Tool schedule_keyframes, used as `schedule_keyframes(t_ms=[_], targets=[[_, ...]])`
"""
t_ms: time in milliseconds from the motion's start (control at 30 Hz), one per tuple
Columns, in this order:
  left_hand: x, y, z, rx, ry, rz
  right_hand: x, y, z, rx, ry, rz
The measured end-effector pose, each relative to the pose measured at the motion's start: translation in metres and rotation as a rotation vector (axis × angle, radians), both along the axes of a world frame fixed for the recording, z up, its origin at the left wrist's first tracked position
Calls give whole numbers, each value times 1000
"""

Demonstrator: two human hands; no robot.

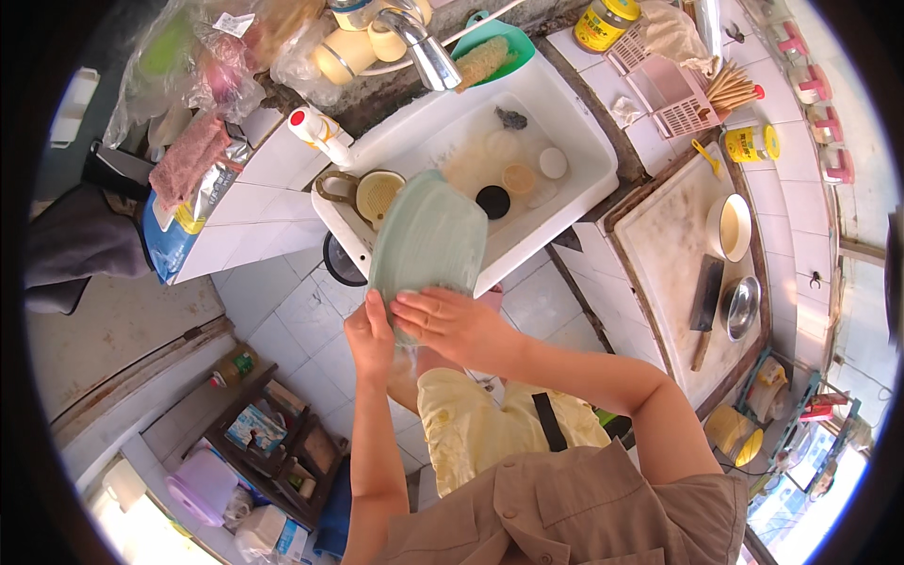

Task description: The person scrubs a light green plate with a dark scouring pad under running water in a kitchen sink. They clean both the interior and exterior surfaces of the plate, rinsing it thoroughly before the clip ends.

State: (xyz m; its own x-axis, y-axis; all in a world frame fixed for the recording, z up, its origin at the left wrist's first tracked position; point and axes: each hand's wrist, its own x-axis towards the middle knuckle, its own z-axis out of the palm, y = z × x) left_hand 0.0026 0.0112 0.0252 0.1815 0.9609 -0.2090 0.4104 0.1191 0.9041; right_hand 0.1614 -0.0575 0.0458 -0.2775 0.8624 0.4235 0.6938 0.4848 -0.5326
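Note:
A pale green basin (428,233) is tilted up over the near edge of a white sink (572,134). My left hand (370,332) grips its near rim, thumb on top. My right hand (441,321) lies nearly flat on the basin's surface, close to the left thumb; what its fingertips touch underneath cannot be seen. Beyond the basin, the sink holds a strainer cup with a handle (378,196), a black round lid or stopper (493,203), a white round lid (553,163) and a dark scrubber (511,119). Above the sink hangs a chrome faucet (431,60).
A green holder (519,44) with a loofah (484,60) stands behind the sink. On the right, a cutting board (650,233) bears a cleaver (706,293), a bowl (729,227) and a metal bowl (741,308). At left are a white bottle (318,134) and a pink cloth (189,161).

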Motion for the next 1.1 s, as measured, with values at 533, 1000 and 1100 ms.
schedule_keyframes(t_ms=[533,1000,1100], targets=[[-41,18,14,55,84,-110,72,82,-5,-454,712,-128],[24,46,37,122,221,-133,-10,32,7,1,294,-246],[12,40,21,132,240,-144,19,40,-8,-66,324,-381]])
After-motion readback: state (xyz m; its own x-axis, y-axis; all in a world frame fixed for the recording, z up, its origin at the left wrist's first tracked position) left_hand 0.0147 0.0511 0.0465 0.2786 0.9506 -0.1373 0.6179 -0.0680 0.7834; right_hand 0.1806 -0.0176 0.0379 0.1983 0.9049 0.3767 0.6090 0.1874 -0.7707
